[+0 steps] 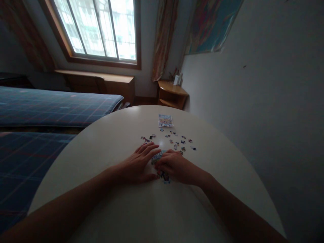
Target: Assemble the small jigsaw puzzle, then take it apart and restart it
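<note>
A partly joined jigsaw puzzle (166,177) lies flat on the white round table (121,209), mostly covered by my hands. My left hand (138,163) rests with spread fingers along its left side, the fingertips touching or just beside it. Over the right part of the puzzle, my right hand (176,165) has its fingers curled and pressed together. Whatever sits between those fingertips is hidden. Several loose puzzle pieces (176,144) are scattered beyond my right hand, and a smaller cluster of pieces (146,139) lies past my left fingertips.
A small picture sheet (165,120) lies near the table's far edge. Plaid mattresses (55,106) stand to the left, and a bare wall (265,101) runs along the right. Behind the table are a wooden corner shelf (172,88) and a desk (113,78) under the window (98,30).
</note>
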Action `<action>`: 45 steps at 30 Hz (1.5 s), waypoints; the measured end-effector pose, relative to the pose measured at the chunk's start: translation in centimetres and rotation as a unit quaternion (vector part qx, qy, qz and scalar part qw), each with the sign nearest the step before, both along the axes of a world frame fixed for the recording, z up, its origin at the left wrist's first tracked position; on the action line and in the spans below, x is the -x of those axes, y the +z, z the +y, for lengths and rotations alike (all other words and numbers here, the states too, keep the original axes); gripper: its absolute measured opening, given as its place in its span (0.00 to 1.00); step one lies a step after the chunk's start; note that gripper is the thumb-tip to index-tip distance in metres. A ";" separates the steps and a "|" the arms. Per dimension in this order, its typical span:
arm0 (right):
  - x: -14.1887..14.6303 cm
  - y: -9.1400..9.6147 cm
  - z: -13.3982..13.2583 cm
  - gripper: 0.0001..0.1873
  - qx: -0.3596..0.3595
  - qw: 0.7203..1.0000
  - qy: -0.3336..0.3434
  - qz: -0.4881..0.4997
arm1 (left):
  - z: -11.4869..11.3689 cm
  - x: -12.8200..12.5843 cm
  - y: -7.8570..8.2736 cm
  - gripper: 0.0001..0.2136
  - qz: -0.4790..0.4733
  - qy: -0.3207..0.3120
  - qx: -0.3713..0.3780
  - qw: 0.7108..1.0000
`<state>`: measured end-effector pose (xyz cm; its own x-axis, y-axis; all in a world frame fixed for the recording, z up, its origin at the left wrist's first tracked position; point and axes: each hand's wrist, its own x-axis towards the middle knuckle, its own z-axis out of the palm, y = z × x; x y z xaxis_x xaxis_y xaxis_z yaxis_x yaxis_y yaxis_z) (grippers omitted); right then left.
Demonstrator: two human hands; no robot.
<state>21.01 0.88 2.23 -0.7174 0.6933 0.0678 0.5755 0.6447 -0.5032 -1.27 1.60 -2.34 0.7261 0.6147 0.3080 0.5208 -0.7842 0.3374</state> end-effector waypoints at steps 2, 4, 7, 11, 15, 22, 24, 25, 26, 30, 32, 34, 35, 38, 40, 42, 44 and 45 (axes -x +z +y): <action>-0.1 -0.1 0.0 0.09 0.000 1.000 -0.001 -0.002 | -0.1 0.0 0.1 0.39 0.000 0.003 0.008 1.000; -0.1 -0.2 0.0 0.10 0.000 1.000 -0.004 -0.005 | -0.1 0.0 0.2 0.39 -0.001 0.005 0.013 1.000; -0.1 -0.3 0.2 0.10 -0.003 1.000 0.001 -0.004 | -0.1 0.0 0.1 0.40 -0.002 0.003 0.011 1.000; -0.5 0.0 0.3 0.09 -0.010 1.000 0.007 0.006 | 0.0 0.0 -0.1 0.38 0.004 0.004 0.001 1.000; -1.5 0.4 -0.1 0.06 -0.020 0.999 -0.034 -0.011 | -0.1 -0.3 -0.1 0.35 0.002 0.022 -0.003 1.000; -1.6 -0.3 -1.2 0.05 -0.046 0.991 -0.127 -0.021 | -0.1 -0.8 -0.6 0.27 -0.005 0.085 -0.013 0.996; -1.1 -1.0 -1.4 0.09 -0.062 0.984 -0.165 -0.014 | 0.0 -0.8 -0.7 0.26 -0.003 0.087 -0.013 0.996; -0.8 -1.3 -1.4 0.11 -0.070 0.981 -0.180 -0.010 | 0.1 -0.8 -0.8 0.25 -0.002 0.087 -0.014 0.996; -0.6 -1.7 -1.5 0.13 -0.074 0.979 -0.192 -0.008 | 0.1 -0.7 -0.9 0.25 0.000 0.088 -0.015 0.996; -0.4 -2.7 -1.8 0.24 -0.055 0.974 -0.217 -0.026 | 0.3 -0.7 -1.1 0.25 0.007 0.088 -0.019 0.996; -0.4 -3.0 -1.9 0.27 -0.053 0.972 -0.225 -0.036 | 0.3 -0.6 -1.2 0.25 0.008 0.088 -0.018 0.996; -0.3 -3.2 -2.1 0.29 -0.057 0.970 -0.233 -0.043 | 0.3 -0.6 -1.3 0.24 0.013 0.088 -0.019 0.996; -0.2 -3.2 -2.2 0.30 -0.059 0.969 -0.235 -0.046 | 0.3 -0.6 -1.3 0.24 0.017 0.088 -0.020 0.996; -0.3 -3.1 -2.1 0.30 -0.074 0.970 -0.226 -0.044 | 0.3 -0.5 -1.3 0.25 0.022 0.090 -0.021 0.995; -1.0 -2.6 -1.4 0.28 -0.085 0.971 -0.219 -0.035 | 0.3 -0.4 -1.2 0.25 0.021 0.093 -0.022 0.995; -2.8 -2.0 0.0 0.22 -0.093 0.968 -0.231 -0.032 | 0.3 -0.2 -1.2 0.25 0.028 0.093 -0.016 0.995; -5.5 -1.6 1.9 0.17 -0.105 0.953 -0.279 -0.044 | 0.3 -0.2 -1.1 0.26 0.037 0.095 -0.006 0.995; -7.1 -1.6 2.8 0.15 -0.106 0.945 -0.307 -0.050 | 0.3 -0.2 -1.0 0.26 0.040 0.097 -0.002 0.995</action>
<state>28.10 3.72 0.65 -0.1953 0.9593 0.2041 0.9115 0.2543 -0.3232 -1.12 1.86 -3.36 0.6167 0.7443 0.2563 0.6869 -0.6678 0.2868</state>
